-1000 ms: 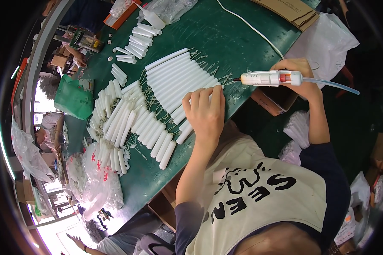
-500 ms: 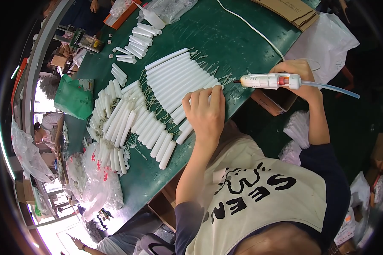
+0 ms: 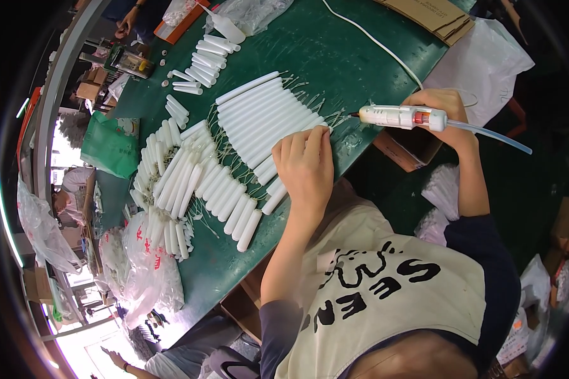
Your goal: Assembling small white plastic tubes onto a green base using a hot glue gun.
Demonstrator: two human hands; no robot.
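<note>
My right hand (image 3: 441,108) is closed around a white hot glue gun (image 3: 392,117), whose nozzle points left at the edge of the green table. A clear glue stick (image 3: 490,138) sticks out of the gun's back. White tubes (image 3: 265,117) lie side by side in a slanting row, with thin wires (image 3: 310,98) at their right ends. Over the near end of this row, my left hand (image 3: 305,167) has its fingers bent and together, gripping a tube there. The palm hides most of that tube. The nozzle is close to the wire ends, right of my left fingertips.
Left of the row lies a heap of wired white tubes (image 3: 180,174). Shorter white tubes (image 3: 205,63) and a white squeeze bottle (image 3: 226,26) are farther back. A green bag (image 3: 110,145) and clear plastic bags (image 3: 145,265) sit leftward. A white cord (image 3: 379,44) crosses the table (image 3: 335,57).
The glue gun has shifted slightly, its nozzle a little higher and to the right. My left hand has hardly moved. At the far left, another person's hand has come lower.
</note>
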